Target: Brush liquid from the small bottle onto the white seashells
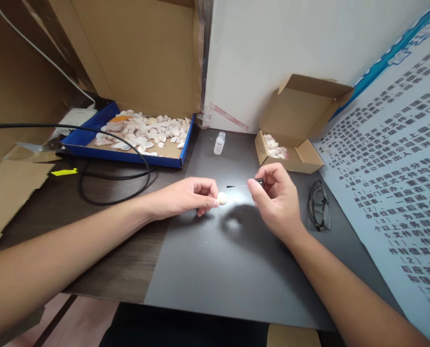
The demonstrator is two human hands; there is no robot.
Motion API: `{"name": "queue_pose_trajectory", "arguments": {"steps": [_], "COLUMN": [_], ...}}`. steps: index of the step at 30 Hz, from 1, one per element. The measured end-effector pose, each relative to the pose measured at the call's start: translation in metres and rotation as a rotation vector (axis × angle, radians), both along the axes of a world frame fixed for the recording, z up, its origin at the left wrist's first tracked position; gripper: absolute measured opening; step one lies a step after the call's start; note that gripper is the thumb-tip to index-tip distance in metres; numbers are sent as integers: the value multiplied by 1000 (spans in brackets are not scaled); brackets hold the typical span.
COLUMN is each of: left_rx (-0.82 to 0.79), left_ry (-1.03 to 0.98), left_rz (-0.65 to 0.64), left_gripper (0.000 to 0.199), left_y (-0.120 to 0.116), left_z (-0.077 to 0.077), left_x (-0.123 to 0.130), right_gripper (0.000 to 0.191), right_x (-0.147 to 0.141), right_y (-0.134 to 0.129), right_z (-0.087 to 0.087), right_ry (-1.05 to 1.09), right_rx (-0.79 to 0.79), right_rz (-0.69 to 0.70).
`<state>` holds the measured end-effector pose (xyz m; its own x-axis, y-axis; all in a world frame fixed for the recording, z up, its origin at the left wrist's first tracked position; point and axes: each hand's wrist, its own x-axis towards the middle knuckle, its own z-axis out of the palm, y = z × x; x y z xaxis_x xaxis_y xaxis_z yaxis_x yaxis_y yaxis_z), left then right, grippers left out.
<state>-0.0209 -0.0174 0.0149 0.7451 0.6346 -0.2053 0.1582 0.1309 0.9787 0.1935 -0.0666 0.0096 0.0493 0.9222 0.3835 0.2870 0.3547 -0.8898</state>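
Observation:
Between the thumb and fingers of my left hand (196, 195) is a small whitish seashell (222, 198), held just above the dark grey mat. My right hand (276, 200) pinches the black cap of an applicator brush (259, 182). The brush's thin clear stem points left, and its dark bristle tip is near the shell, slightly above it in the picture; a gap shows between them. Beyond both hands stands a small clear glass bottle (219, 143), upright, uncapped, with a white label.
A blue-edged cardboard tray (128, 155) full of shells sits at the back left. An open small carton (311, 156) with more shells stands at the back right. Eyeglasses (319, 205) lie right of my right hand. A black cable (110, 202) loops on the left.

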Motion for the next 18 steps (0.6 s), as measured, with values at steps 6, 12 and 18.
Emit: {"name": "queue_pose_trajectory", "arguments": {"steps": [6, 12, 18], "left_rx": [9, 12, 22], "left_ry": [27, 39, 49], "left_rz": [-8, -14, -3], "left_gripper": [32, 33, 34], "left_y": [0, 0, 0], "left_z": [1, 1, 2], "left_x": [1, 1, 1], "right_gripper": [17, 16, 17], "right_x": [0, -1, -1], "right_y": [-1, 0, 1], "right_z": [0, 0, 0], "right_ry": [27, 38, -69], "right_rx": [-33, -22, -29], "right_rz": [109, 73, 43]}}
